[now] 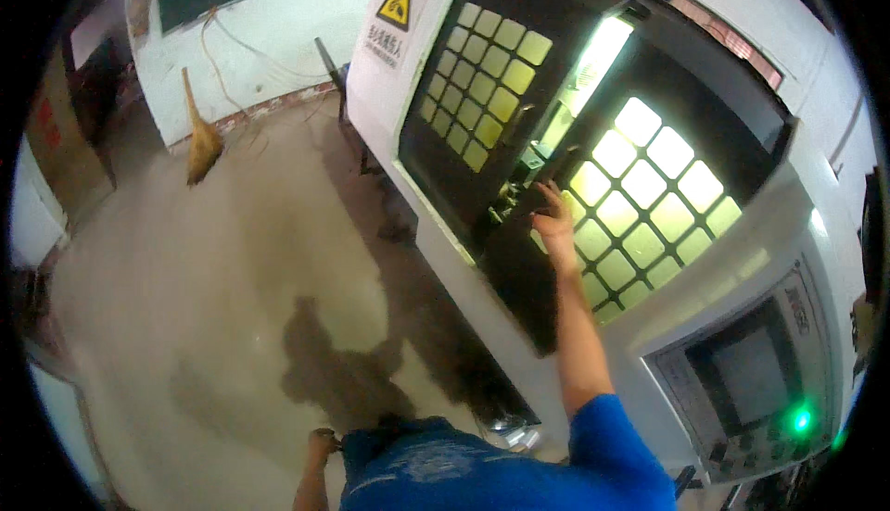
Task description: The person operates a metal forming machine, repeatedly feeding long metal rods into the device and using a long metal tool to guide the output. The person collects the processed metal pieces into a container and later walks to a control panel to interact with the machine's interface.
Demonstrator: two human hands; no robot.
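My right arm reaches out to a large machine with two dark sliding doors, each with a grid of window panes. The doors stand apart, with a narrow lit gap between them. My right hand [553,219] is at the inner edge of the right door [593,103], its fingers stretched out and thumb apart. Whether it presses on the door cannot be made out. The left door [443,145] is beyond the gap, where metal parts [527,166] show inside. Low by my left hip, my left hand [322,442] is curled; anything in it is too small and dark to name.
A control panel [746,377] with a screen and a glowing green light sits on the machine's right side. A yellow warning sign [398,0] marks its left end. Against the white wall leans a broom [202,145], with a cable [222,75] hanging nearby. Grey floor [204,298] stretches to my left.
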